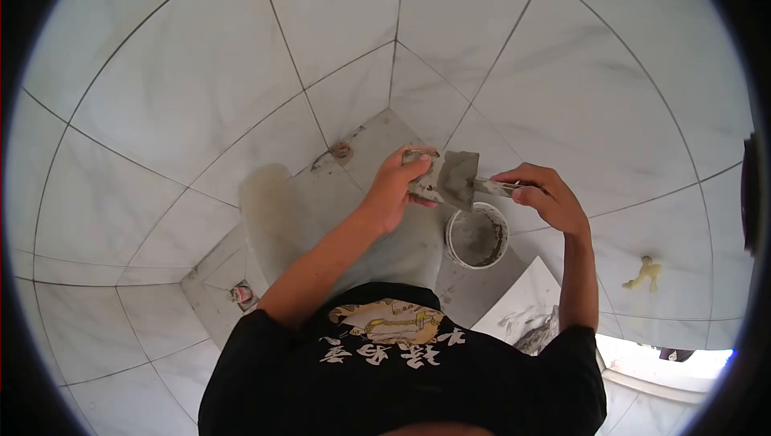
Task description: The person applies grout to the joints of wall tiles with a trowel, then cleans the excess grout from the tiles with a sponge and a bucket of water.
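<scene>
My left hand point(392, 189) is closed round a pale, flat, rigid piece point(423, 183) smeared with grey, its thumb pressed on top; the exact kind does not show. In my right hand point(548, 197) is a putty knife point(494, 187), gripped by the handle with the blade pointing left. Wet grey grout point(459, 179) covers the area where the blade and the pale piece meet in front of me. Just below the putty knife stands a white bucket point(454, 253), its inside coated with grey paste.
Marbled wall tiles point(201, 91) with dark joints meet in a corner ahead. A pipe opening point(341, 152) sits in the dusty floor. At lower right leans a white slab point(534, 287) with grey smears. A yellowish blob point(642, 274) sticks to the right wall. A small red object point(241, 293) lies at left.
</scene>
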The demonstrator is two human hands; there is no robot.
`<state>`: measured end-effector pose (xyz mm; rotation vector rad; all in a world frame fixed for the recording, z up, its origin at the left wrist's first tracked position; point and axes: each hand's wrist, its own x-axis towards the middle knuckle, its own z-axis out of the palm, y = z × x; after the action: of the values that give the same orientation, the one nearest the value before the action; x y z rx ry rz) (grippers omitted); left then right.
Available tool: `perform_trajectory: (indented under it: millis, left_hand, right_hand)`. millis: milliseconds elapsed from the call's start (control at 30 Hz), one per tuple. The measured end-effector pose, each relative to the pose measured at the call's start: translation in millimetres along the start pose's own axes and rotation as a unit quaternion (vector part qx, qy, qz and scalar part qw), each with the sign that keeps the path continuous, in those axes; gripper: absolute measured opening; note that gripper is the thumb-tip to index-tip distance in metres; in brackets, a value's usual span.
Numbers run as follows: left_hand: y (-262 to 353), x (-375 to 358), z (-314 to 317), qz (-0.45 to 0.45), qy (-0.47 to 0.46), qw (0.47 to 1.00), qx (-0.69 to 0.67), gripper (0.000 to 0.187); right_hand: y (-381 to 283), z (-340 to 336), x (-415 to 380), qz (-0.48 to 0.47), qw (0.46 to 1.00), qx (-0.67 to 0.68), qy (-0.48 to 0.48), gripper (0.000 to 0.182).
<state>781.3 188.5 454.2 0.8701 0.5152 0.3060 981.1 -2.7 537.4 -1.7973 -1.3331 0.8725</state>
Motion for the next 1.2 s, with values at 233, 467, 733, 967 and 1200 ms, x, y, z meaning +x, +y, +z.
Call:
perform_trajectory:
  millis: [233, 467, 733, 967, 1200]
  left_hand:
    - [5.7, -20.9, -26.7, 0.053, 0.021, 0.998, 0.030, 0.036]
    - [47.8, -47.0, -44.8, 0.074, 0.001, 0.992, -0.099, 0.038]
    - [126.1, -46.2, -66.5, 0.131, -0.009, 0.991, -0.010, 0.038]
    - [153.3, -21.3, -93.5, 0.147, -0.044, 0.987, 0.050, 0.038]
    - [141.8, 24.5, -160.9, 0.188, -0.065, 0.978, -0.065, 0.036]
  right_hand:
    - [1.3, -3.4, 41.9, 0.015, 0.984, -0.177, -0.027, 0.040]
    - [19.4, 29.7, 47.0, -0.122, 0.853, 0.504, 0.055, 0.079]
    - [-115.6, 52.7, 42.1, -0.285, 0.942, -0.137, 0.109, 0.066]
    - [-180.7, 57.9, 94.5, -0.297, 0.839, -0.454, 0.027, 0.058]
    - [-231.4, -26.3, 172.8, -0.258, 0.871, -0.418, 0.008, 0.048]
